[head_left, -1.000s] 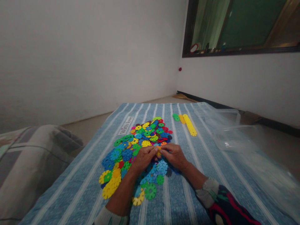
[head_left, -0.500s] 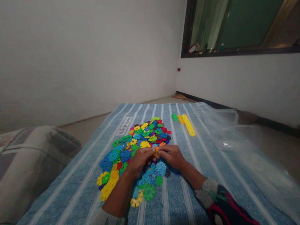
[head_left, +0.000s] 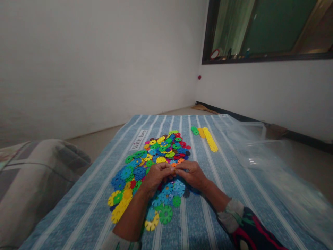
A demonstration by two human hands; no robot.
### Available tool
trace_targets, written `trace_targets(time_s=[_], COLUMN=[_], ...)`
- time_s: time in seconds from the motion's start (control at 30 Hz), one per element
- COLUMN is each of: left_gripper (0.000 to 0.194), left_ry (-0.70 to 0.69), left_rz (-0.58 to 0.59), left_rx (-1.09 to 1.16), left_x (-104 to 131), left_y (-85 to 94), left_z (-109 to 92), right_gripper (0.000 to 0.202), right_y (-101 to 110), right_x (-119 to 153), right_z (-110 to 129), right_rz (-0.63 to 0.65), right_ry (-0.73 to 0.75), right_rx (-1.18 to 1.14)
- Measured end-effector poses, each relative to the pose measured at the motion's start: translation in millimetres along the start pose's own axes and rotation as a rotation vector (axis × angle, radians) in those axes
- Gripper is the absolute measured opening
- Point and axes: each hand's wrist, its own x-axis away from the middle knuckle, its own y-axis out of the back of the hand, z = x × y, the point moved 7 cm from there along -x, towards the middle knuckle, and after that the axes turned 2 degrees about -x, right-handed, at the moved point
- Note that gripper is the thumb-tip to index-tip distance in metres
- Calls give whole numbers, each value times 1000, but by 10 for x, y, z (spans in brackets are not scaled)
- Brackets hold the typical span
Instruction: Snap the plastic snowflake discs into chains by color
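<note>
My left hand (head_left: pixel 157 177) and my right hand (head_left: pixel 192 175) meet over the near part of a pile of slotted plastic snowflake discs (head_left: pixel 139 173). Fingertips of both pinch a small orange snowflake disc (head_left: pixel 175 171), mostly hidden by the fingers; whether it is one disc or more I cannot tell. Light blue discs (head_left: pixel 166 195) lie just below the hands, and a green disc (head_left: pixel 165 214) is nearer to me. Beyond my right hand, a long yellow row of discs (head_left: pixel 210 140) lies beside a short orange row (head_left: pixel 201 132) and a green one (head_left: pixel 194 131).
A blue striped cloth (head_left: pixel 104 194) covers the table. On its right side stand clear plastic containers (head_left: pixel 256 130), with a crumpled clear plastic bag (head_left: pixel 293 194) nearer. A grey cloth-covered seat (head_left: pixel 39 184) is at the left. White walls and a window (head_left: pixel 275 27) lie beyond.
Both hands stay in nearly the same place. The fingers have closed over the orange disc, so less of it shows now.
</note>
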Motion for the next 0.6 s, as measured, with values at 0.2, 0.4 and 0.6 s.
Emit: trace_targets(time_s=[0.2, 0.4, 0.6], left_gripper=[33, 34, 32], left_ry=[-36, -58, -83], left_rz=[-25, -202, -306], left_rx=[-77, -119, -128], left_x=[13, 46, 67], left_y=[-9, 117, 249], left_z=[-67, -148, -189], right_gripper=[18, 16, 23], right_y=[-25, 368, 1339], right_x=[10, -115, -436], right_z=[-38, -459, -1181], right_rz=[9, -55, -104], right_ry=[17, -96, -475], right_rx=[61, 439, 870])
